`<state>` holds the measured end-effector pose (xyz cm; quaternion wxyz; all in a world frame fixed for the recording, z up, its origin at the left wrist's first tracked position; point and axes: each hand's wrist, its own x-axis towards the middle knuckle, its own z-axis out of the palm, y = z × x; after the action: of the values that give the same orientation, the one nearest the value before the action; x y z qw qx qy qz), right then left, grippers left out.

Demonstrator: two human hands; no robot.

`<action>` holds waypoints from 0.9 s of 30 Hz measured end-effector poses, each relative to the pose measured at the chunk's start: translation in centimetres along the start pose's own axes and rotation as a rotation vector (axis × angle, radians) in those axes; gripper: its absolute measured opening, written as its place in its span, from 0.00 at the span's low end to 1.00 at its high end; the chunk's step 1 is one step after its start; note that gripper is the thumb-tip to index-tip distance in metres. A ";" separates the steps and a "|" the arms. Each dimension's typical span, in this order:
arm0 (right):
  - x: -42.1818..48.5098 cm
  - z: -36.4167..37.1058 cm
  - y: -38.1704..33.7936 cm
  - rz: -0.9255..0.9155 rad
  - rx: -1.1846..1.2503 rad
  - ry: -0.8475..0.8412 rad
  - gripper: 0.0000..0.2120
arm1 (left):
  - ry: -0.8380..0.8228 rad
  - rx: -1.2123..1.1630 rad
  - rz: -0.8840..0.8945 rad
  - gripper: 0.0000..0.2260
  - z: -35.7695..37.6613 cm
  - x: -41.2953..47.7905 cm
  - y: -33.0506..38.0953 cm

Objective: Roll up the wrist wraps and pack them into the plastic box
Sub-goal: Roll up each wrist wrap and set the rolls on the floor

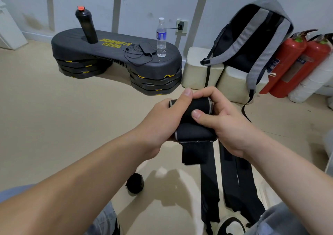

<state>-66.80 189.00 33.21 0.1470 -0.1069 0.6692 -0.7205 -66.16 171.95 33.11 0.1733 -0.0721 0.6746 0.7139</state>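
Both hands are up in the middle, close together, and both grip the same black wrist wrap (195, 132). The wrap is soft, stretchy cloth with a thin grey line along each edge. Its top part is wound into a fat, round roll. The left hand (162, 124) curls round the left end of the roll, with its thumb on top. The right hand (228, 119) curls round the right end, and its thumb presses on the front of the roll. Below the hands the rest of the wrap hangs down as a long flat strip. A second long black strip (237, 180) runs down just beside it on the right.

On the pale, smooth floor (54, 126), below the left hand, lies a small dark bundle (134, 183). It may be a rolled-up wrap, but it is too dark to be sure. Behind stand a black plastic step bench (75, 41), a clear water bottle (161, 38) on it, and a grey backpack (252, 27).
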 end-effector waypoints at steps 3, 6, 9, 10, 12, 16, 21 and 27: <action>0.2 -0.5 -0.4 0.081 0.092 0.020 0.19 | 0.047 0.044 0.089 0.22 0.3 -0.2 0.0; 0.3 -0.6 -0.8 0.192 0.097 -0.033 0.22 | 0.088 0.098 0.175 0.14 0.2 -0.2 0.1; 0.3 -0.9 -0.4 0.250 0.006 -0.032 0.25 | 0.047 0.201 0.285 0.09 -0.1 -0.5 0.3; 0.3 -0.9 -0.3 0.255 0.003 -0.020 0.26 | 0.025 0.240 0.313 0.08 -0.2 -0.6 0.2; 0.4 -1.1 -0.2 0.257 -0.003 0.000 0.26 | -0.034 0.272 0.327 0.10 -0.4 -0.6 0.1; 0.4 -1.2 0.2 0.233 0.005 0.093 0.28 | -0.051 0.134 0.210 0.17 -0.5 -0.6 0.1; 0.9 -1.3 0.0 0.240 0.086 0.182 0.23 | -0.036 0.090 -0.009 0.21 -0.4 0.0 -0.8; 0.9 -0.9 0.4 0.202 0.067 0.248 0.15 | -0.075 0.185 -0.041 0.12 0.2 0.0 -1.5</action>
<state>-67.87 189.47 32.74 0.1384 0.0556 0.6653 -0.7315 -65.66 172.24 31.74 0.2190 -0.0427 0.7292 0.6469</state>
